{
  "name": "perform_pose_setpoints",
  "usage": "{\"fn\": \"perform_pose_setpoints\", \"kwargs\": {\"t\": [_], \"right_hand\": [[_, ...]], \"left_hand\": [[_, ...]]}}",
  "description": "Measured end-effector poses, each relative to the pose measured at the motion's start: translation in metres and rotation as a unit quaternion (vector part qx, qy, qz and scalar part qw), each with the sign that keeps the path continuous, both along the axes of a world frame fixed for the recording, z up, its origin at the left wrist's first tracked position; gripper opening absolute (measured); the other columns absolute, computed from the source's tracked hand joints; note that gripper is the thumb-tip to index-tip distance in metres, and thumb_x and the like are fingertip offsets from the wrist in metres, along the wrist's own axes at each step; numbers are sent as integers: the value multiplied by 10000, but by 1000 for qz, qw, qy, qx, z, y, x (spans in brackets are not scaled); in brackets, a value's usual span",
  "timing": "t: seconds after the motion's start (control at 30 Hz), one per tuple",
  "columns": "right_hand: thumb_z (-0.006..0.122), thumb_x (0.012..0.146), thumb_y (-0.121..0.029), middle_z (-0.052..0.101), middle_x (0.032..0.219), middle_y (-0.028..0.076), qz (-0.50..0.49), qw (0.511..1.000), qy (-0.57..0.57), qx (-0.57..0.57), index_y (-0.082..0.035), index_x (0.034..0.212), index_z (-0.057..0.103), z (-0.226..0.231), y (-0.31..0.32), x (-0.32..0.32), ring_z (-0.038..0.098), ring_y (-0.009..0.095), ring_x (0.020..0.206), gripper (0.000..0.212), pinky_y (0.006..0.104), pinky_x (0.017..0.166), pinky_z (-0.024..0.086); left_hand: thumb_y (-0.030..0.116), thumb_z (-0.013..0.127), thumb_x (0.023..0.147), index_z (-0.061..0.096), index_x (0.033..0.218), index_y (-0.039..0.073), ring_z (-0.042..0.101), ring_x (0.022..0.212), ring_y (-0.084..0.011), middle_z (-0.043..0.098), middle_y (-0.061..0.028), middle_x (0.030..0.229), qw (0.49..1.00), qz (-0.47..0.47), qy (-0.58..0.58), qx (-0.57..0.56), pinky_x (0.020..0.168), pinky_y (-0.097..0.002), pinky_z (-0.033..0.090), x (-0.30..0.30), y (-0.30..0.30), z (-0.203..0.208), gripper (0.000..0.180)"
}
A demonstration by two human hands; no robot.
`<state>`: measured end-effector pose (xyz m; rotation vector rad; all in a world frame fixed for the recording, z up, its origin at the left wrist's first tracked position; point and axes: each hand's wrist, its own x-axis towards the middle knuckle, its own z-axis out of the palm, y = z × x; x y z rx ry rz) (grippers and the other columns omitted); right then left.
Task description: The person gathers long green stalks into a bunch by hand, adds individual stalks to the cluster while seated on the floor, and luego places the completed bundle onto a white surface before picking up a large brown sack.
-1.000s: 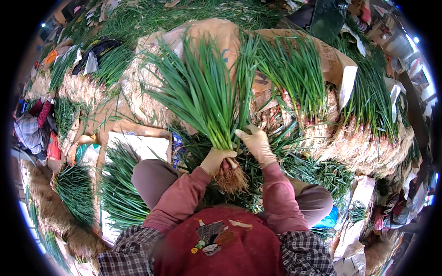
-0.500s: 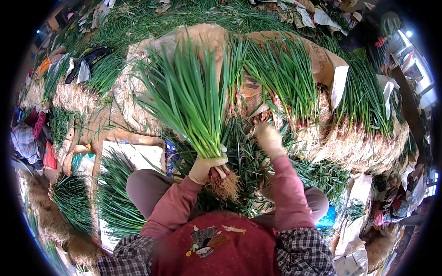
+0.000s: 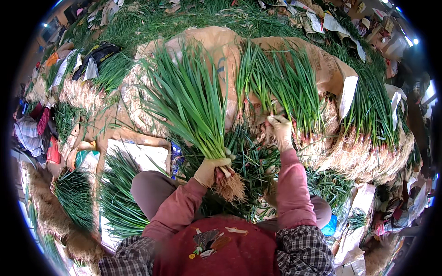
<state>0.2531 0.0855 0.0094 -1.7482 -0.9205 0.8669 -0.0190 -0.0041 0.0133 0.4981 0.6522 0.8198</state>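
Our left grip is closed round the lower stems of a thick bunch of green onions, with the leaves fanning out ahead of it and the roots hanging just to its right. Our right grip is curled at the base of some slimmer stalks, ahead and to the right of the left one; we cannot tell whether it pinches any. By our judgement, one bunch is already gathered with its root ends together, while the row of onions just beyond the right grip is left ungathered, as is the longer heap farther right. Loose leaves lie between and below both grips. Ahead of them spreads a brown sack; left of the left grip are a white board and a green pile. Another person shows far left; lights shine far right.
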Motion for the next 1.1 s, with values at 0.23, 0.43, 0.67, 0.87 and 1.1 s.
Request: {"fn": "perform_pose_setpoints", "kwargs": {"t": [0.23,0.43,0.67,0.87,1.1], "right_hand": [[622,837,-32,614,692,37,190,937,-182,231,-49,822,684,-3,-98,-44,540,118,585,65,257,532,437],[510,934,-386,636,761,71,263,948,125,-126,33,926,645,6,-125,-50,566,133,676,440,253,617,462],[635,823,-170,595,702,189,233,948,-208,64,-16,824,614,-6,-85,-87,593,313,633,155,377,602,475],[543,904,-151,567,630,64,84,989,-2,122,-32,746,603,-34,-93,-109,513,171,517,207,290,478,404],[586,904,-294,532,621,10,80,912,403,-9,-32,797,593,-25,-70,-122,448,117,527,283,261,497,368]], "left_hand": [[47,570,743,444,1234,5,617,783,-182,563,-207,1210,998,-50,-37,6,681,-284,518,9,5,-5,508],[106,557,769,483,1223,-66,639,747,-235,605,-198,1097,993,-109,33,16,669,-292,527,7,4,-14,492],[163,590,781,538,1160,-81,638,665,-210,656,-178,924,993,-76,87,14,625,-295,524,5,-1,-12,454],[197,605,789,649,970,-64,562,486,-122,661,-143,688,970,-125,207,-19,442,-199,404,-2,-2,13,320],[209,605,785,648,1001,-44,539,474,-94,666,-146,708,976,-114,181,-44,426,-203,390,-10,-7,3,336]]}}
